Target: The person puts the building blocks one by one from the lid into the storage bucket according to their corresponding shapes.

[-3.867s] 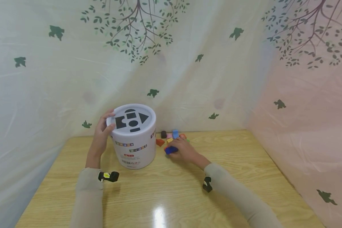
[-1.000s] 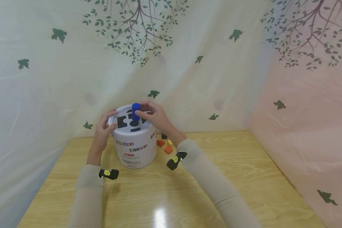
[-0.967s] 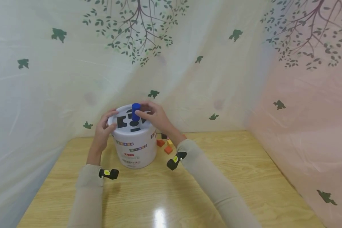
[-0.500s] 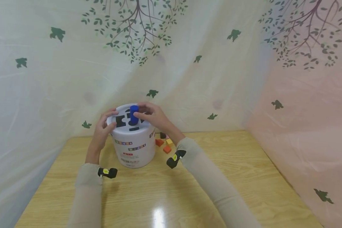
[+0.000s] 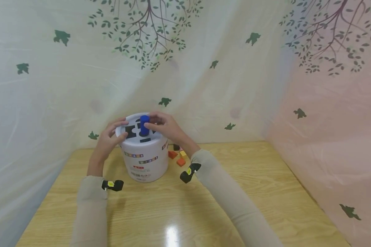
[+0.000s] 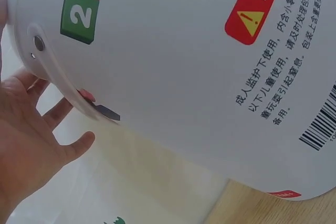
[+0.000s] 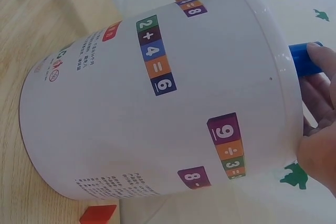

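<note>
A white bucket (image 5: 145, 161) stands on the table, its lid (image 5: 153, 138) marked with several dark shape-sorter holes. My left hand (image 5: 106, 139) holds the lid's left rim, thumb and a finger over the edge; in the left wrist view its lower fingers (image 6: 58, 111) are spread along the side. My right hand (image 5: 167, 128) pinches a blue cylinder block (image 5: 144, 124) upright over the round hole, whose edge shows at its foot. Whether the block's bottom is inside the hole is hidden. In the right wrist view the blue cylinder block (image 7: 304, 59) stands above the rim.
Right of the bucket lie an orange triangular block (image 5: 172, 154), an orange-red block (image 5: 180, 162), a yellow block (image 5: 183, 153) and a black block (image 5: 176, 147). My right forearm hides part of that pile. A patterned curtain (image 5: 204, 85) hangs behind the wooden table (image 5: 210, 212).
My right hand has brought the blue cylinder block from the pile up onto the lid, then slightly down and left to the round hole. My left wrist has shifted a little left, its fingers still at the rim.
</note>
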